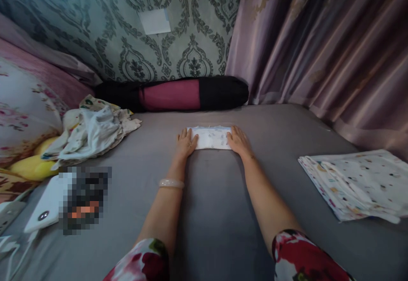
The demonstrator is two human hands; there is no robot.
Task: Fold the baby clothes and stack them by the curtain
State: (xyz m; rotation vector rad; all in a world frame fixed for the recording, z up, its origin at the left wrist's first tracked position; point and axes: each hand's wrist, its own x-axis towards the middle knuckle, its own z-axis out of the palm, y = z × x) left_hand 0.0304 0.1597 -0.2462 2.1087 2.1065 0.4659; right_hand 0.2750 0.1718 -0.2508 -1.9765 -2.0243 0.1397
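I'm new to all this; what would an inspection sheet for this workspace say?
Surface: grey sheet, looks mostly smooth.
Job's things: white printed cloth, folded into a flat strip.
Clutter: heaped cloths at left, folded cloth stack at right, white device at lower left; a pixelated patch beside it cannot be identified.
Grip: left hand and right hand, bare, fingers extended, one at each end of the strip.
Cables: white cable by the device; power strip at the left edge.
Surroundings: patterned wallpaper, mauve curtain, black-and-pink bundle along the wall.
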